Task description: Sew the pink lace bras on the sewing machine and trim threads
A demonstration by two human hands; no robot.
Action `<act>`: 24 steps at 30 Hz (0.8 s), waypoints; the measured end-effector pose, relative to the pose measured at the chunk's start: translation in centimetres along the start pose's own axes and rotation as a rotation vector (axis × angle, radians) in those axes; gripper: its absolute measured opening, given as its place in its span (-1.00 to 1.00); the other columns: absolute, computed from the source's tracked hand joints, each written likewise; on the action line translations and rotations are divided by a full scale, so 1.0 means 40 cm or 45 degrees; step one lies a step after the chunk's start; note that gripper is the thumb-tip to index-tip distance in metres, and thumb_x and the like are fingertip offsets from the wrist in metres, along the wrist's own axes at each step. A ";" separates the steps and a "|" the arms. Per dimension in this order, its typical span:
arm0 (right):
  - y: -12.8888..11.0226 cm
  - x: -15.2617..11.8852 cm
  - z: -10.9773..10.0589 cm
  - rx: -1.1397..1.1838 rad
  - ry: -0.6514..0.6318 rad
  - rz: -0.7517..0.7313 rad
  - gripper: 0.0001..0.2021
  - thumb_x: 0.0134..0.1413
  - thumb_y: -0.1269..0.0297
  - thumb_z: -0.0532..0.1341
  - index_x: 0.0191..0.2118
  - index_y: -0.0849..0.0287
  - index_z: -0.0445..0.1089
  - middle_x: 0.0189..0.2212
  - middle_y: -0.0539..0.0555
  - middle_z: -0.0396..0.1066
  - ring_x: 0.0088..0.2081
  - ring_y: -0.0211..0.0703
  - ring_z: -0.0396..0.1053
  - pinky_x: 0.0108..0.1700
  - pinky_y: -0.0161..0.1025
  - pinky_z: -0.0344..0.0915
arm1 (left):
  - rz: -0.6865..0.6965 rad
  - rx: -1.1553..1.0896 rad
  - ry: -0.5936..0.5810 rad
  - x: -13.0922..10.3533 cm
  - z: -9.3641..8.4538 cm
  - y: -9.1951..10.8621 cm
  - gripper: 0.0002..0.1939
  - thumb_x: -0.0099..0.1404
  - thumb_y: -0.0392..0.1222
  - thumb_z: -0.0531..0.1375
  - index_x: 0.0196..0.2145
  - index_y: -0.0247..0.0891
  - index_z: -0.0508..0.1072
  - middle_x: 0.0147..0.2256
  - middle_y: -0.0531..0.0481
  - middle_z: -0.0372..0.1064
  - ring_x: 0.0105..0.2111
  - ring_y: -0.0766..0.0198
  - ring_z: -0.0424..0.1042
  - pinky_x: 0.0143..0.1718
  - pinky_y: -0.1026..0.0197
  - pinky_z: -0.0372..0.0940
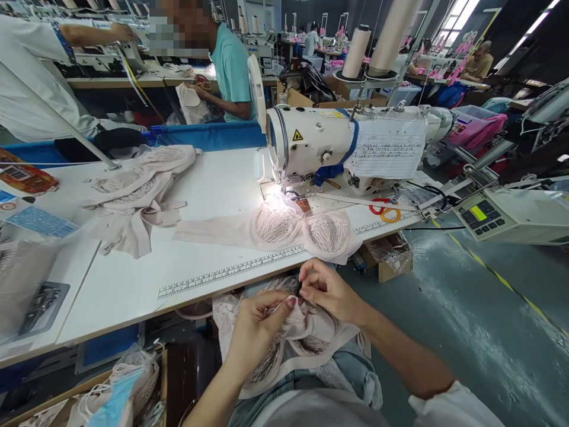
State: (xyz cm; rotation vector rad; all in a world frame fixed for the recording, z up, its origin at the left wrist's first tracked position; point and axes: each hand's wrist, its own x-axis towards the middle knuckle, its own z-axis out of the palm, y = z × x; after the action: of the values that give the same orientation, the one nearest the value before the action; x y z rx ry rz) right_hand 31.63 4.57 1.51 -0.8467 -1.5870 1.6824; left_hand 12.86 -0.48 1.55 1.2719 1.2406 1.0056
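Note:
Over my lap lies a pale pink lace bra (306, 347), its cups and bands bunched together. My left hand (262, 323) pinches an edge of it between thumb and fingers. Close beside, my right hand (331, 293) is closed in a pinch at the same edge; whatever lies between its fingertips is too small to make out. On the table in front, another bra (328, 232) is spread out, one cup lit under the needle area of a white sewing machine (306, 139).
A pile of similar bras (146, 184) lies on the left of the white table (213, 267). Orange-handled scissors (390, 213) rest right of the machine, near a control panel (502, 216). An open box of bras (120, 385) stands lower left. Two co-workers sit across the table.

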 end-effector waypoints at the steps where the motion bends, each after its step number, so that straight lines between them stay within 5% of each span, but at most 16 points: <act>1: 0.001 -0.002 -0.003 0.000 0.042 -0.039 -0.62 0.23 -0.10 0.22 -0.19 0.13 0.20 -0.56 -0.14 0.20 -0.54 -0.31 0.14 -0.46 -0.33 0.09 | 0.003 -0.009 0.011 0.000 -0.001 -0.001 -0.74 0.24 0.01 0.29 -0.39 -0.23 0.66 -0.50 -0.03 0.46 -0.44 0.22 0.33 -0.49 0.29 0.16; 7: 0.034 -0.040 -0.013 -0.487 0.046 -0.185 -0.59 0.15 -0.13 0.28 -0.36 0.15 0.32 -0.62 -0.15 0.06 -0.58 -0.33 -0.04 -0.52 -0.31 -0.06 | -0.064 -0.228 0.123 0.000 -0.011 -0.002 -0.73 0.20 0.02 0.34 -0.38 -0.25 0.65 -0.58 0.05 0.39 -0.58 0.36 0.22 -0.55 0.33 0.12; 14: 0.097 -0.060 -0.021 -0.928 -0.062 -0.206 -0.68 0.24 0.06 0.25 0.00 0.12 0.44 -0.60 -0.09 0.25 -0.59 -0.26 0.14 -0.49 -0.31 0.03 | -0.132 -0.374 0.237 0.001 -0.004 -0.005 -0.69 0.14 0.05 0.38 -0.36 -0.29 0.65 -0.57 0.03 0.44 -0.61 0.38 0.23 -0.60 0.35 0.08; 16: 0.089 -0.057 -0.025 -0.976 -0.113 -0.168 -0.78 0.23 0.08 0.25 -0.22 0.13 0.47 -0.63 -0.09 0.21 -0.60 -0.26 0.10 -0.51 -0.30 0.00 | -0.148 -0.364 0.274 0.001 -0.009 -0.006 -0.67 0.14 0.06 0.38 -0.36 -0.29 0.65 -0.58 0.03 0.44 -0.60 0.35 0.28 -0.60 0.33 0.13; 18: 0.063 -0.058 -0.032 -0.932 -0.189 -0.208 -0.63 0.23 0.08 0.23 -0.55 0.14 0.30 -0.61 -0.06 0.15 -0.59 -0.27 0.06 -0.52 -0.28 -0.02 | -0.094 -0.314 0.329 0.006 -0.023 -0.008 -0.68 0.16 0.07 0.36 -0.37 -0.29 0.64 -0.51 -0.01 0.51 -0.51 0.25 0.40 -0.50 0.29 0.27; 21: -0.004 -0.067 -0.045 -0.605 -0.240 -0.319 -0.46 0.20 -0.07 0.20 -0.65 0.13 0.07 -0.48 0.03 0.16 -0.52 -0.24 0.11 -0.48 -0.24 0.08 | 0.197 -0.235 0.385 0.027 -0.051 -0.016 -0.67 0.29 0.08 0.28 -0.19 -0.24 0.60 -0.12 -0.14 0.55 -0.08 0.08 0.48 -0.03 0.15 0.35; 24: -0.071 -0.070 -0.043 -0.114 -0.291 -0.446 -0.40 0.14 -0.18 0.22 -0.67 0.12 0.04 -0.58 0.01 0.14 -0.53 -0.18 0.18 -0.43 -0.17 0.18 | 0.408 -0.353 0.028 0.055 -0.049 -0.031 -0.43 0.38 0.25 0.09 0.16 -0.16 0.38 0.16 -0.23 0.35 0.16 0.03 0.34 0.18 -0.01 0.23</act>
State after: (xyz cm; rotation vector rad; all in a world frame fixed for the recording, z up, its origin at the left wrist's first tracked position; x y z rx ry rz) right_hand 34.72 3.37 4.29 -0.3956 -1.8525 1.5034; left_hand 11.04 1.84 0.33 1.2634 0.8896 1.3735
